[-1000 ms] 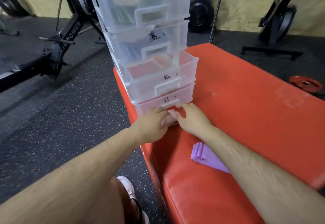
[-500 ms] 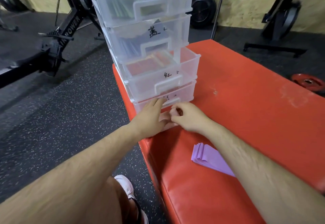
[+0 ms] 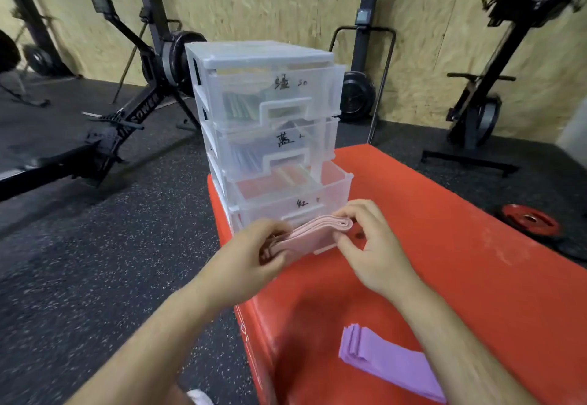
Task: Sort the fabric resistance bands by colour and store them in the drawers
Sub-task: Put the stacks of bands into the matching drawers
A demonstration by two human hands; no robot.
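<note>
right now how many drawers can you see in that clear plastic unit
3 clearly: top drawer, middle drawer, and a third drawer pulled out with red bands inside. A fourth may sit beneath, hidden by the left hand and right hand.

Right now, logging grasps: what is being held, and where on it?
A folded stack of pink bands, held at both ends: left hand grips its left end, right hand pinches its right end.

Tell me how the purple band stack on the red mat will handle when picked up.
The purple band stack is thin folded fabric lying flat, so it will probably droop and feel light. Its loose layers may fan apart unless pinched across the fold. The pink bands need both hands, left hand and right hand, hinting the same.
</note>
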